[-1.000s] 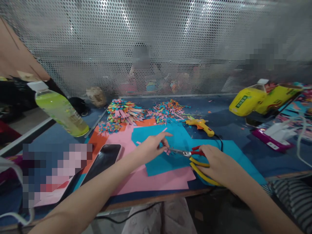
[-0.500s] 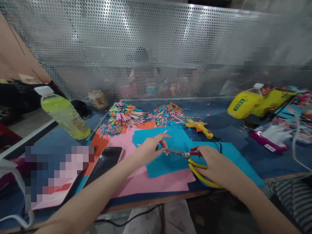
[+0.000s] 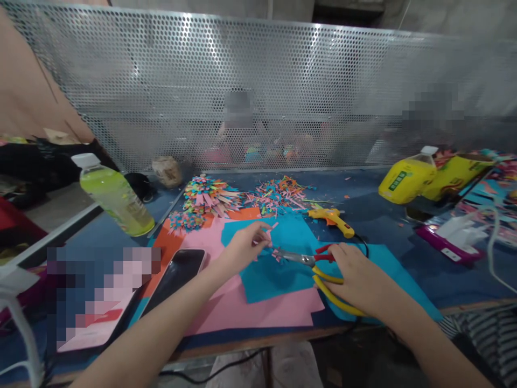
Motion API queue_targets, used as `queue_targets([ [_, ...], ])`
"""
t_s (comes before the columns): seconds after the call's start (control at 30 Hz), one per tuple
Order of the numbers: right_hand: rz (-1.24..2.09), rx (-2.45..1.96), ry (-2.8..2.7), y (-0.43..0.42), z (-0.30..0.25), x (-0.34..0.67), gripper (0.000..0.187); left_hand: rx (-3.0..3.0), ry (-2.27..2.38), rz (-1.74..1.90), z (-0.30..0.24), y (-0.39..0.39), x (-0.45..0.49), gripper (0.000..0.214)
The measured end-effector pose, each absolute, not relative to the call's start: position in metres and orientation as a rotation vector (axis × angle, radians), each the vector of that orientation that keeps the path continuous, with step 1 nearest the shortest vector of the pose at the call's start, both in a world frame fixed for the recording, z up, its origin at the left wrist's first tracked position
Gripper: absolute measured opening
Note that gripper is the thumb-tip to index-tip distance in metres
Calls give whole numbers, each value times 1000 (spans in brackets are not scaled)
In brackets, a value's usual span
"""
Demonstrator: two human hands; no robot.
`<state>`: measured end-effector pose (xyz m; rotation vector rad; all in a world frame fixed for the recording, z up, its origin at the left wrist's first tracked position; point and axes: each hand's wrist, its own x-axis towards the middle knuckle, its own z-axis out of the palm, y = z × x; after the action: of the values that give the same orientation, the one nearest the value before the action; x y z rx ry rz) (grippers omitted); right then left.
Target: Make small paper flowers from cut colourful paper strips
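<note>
My right hand is wrapped round the red and yellow handles of a pair of scissors. Their blades point left over blue paper. Small pink paper bits show at the blade tips; whether they lie on the sheet or cling to the metal I cannot tell. Just left of the tips, my left hand pinches a narrow pink paper strip. Under the blue paper lies pink paper.
Behind are a fringed paper bundle, a heap of paper strips and a yellow glue gun. A phone and a green drink bottle stand left; a yellow bottle and tissues are right.
My left hand has drawn slightly up and left, away from the scissor tips, with the pink strip. The scissors stay in my right hand. The whole view has shifted a little.
</note>
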<state>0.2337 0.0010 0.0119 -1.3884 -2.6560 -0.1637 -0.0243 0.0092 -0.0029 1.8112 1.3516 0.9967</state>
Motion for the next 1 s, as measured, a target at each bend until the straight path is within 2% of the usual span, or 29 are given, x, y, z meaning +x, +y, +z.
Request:
queue_targets([
  [0.4,-357,-1333,-2598,10,5,234,47,1779,1503,925,-4,8,-25,29],
  [0.7,-496,-1284,-2579,13,8,235,46,1864,1524,792,-11,12,-28,30],
  [1.0,-357,-1336,-2596,14,6,234,50,2222,1556,897,2,8,-27,26],
])
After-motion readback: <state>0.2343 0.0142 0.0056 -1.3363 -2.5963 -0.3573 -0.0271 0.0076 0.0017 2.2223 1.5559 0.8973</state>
